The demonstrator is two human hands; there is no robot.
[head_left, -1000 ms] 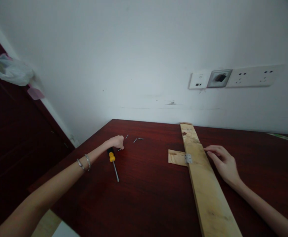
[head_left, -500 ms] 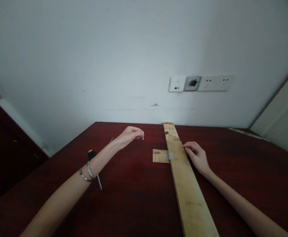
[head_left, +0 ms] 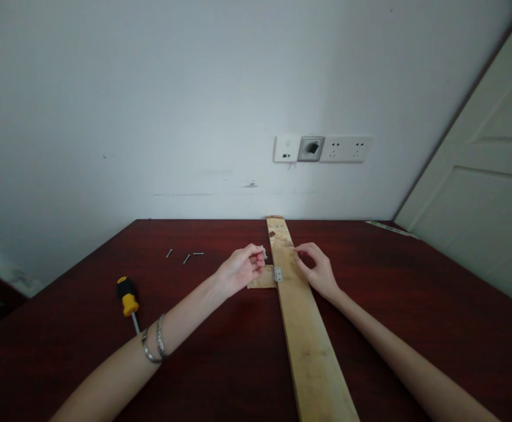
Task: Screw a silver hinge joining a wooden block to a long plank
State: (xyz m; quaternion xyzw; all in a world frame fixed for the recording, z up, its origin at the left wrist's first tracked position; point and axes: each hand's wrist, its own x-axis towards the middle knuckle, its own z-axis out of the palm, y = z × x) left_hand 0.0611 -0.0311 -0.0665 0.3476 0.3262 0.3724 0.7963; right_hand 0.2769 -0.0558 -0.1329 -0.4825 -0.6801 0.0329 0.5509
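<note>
Well left of the plank [head_left: 305,337] lie a screwdriver [head_left: 128,295] and three loose screws [head_left: 185,257]. The left hand [head_left: 238,271] pinches a screw [head_left: 263,252] just left of the plank, above the hinge [head_left: 277,274]. The right hand [head_left: 318,271] rests unclenched on the plank's right edge.

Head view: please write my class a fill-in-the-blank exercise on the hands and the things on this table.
The left hand pinches a small ____ beside the hinge.
The right hand touches the wooden plank, which lies on the dark red ____.
The screwdriver has a black and ____ handle.
____ loose screws lie beyond it.
Missing words: screw; table; yellow; three.
</note>
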